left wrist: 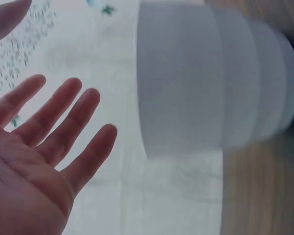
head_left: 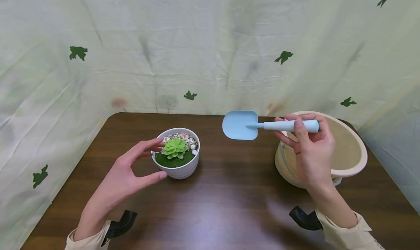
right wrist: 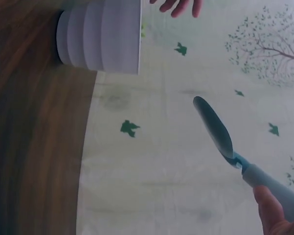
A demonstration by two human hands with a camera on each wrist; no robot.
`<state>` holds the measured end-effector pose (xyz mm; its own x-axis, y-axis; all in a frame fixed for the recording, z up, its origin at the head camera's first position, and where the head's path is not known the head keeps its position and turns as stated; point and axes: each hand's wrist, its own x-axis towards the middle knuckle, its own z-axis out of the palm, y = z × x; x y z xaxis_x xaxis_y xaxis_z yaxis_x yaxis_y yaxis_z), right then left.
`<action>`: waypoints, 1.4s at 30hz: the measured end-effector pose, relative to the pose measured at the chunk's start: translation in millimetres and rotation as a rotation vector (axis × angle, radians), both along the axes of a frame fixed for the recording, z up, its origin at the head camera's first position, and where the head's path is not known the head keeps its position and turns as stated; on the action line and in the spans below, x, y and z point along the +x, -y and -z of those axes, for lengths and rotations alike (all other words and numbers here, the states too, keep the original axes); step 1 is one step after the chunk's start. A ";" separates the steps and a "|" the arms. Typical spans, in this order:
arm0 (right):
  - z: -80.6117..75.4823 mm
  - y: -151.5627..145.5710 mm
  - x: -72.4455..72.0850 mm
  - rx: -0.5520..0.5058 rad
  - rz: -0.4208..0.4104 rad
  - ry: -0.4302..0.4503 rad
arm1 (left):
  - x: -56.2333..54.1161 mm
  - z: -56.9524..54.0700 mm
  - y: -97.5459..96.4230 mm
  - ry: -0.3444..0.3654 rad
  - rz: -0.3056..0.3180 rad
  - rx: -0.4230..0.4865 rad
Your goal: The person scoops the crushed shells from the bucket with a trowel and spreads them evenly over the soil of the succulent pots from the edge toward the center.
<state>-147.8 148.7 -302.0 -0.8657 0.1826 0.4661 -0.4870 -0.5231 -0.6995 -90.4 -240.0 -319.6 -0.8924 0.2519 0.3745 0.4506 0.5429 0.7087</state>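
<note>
My right hand (head_left: 313, 151) grips the handle of a light blue hand trowel (head_left: 241, 125), its blade pointing left above the table. The trowel (right wrist: 215, 127) shows edge-on in the right wrist view. My left hand (head_left: 131, 171) is spread, thumb apart from the fingers, at the left side of a white ribbed flowerpot (head_left: 180, 172). In the left wrist view the straight fingers (left wrist: 71, 125) stand apart from the pot wall (left wrist: 186, 83). The pot holds a green succulent (head_left: 175, 148), pebbles and dark green moss.
A large cream bucket (head_left: 347, 144) stands behind and right of my right hand. All of this is on a dark brown wooden table (head_left: 229, 202). A pale cloth (head_left: 210, 49) with green leaf shapes hangs behind the table. Black wrist mounts (head_left: 121, 224) sit at both cuffs.
</note>
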 end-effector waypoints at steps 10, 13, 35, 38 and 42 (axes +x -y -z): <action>-10.8 -29.1 5.7 -0.041 -0.001 0.030 | 2.2 0.0 -46.7 0.018 0.279 0.066; -13.0 -38.4 6.6 -0.064 -0.003 0.034 | -2.0 4.2 -59.2 -0.011 0.297 0.106; -25.2 -120.3 -0.6 -0.223 -0.055 0.043 | -36.2 10.1 -145.2 0.023 0.329 0.070; -25.0 -132.1 -1.4 -0.239 -0.054 0.050 | -42.8 10.1 -157.9 0.030 0.341 0.055; -23.7 -147.2 0.2 -0.235 -0.035 0.059 | -49.7 7.9 -174.2 0.052 0.345 0.017</action>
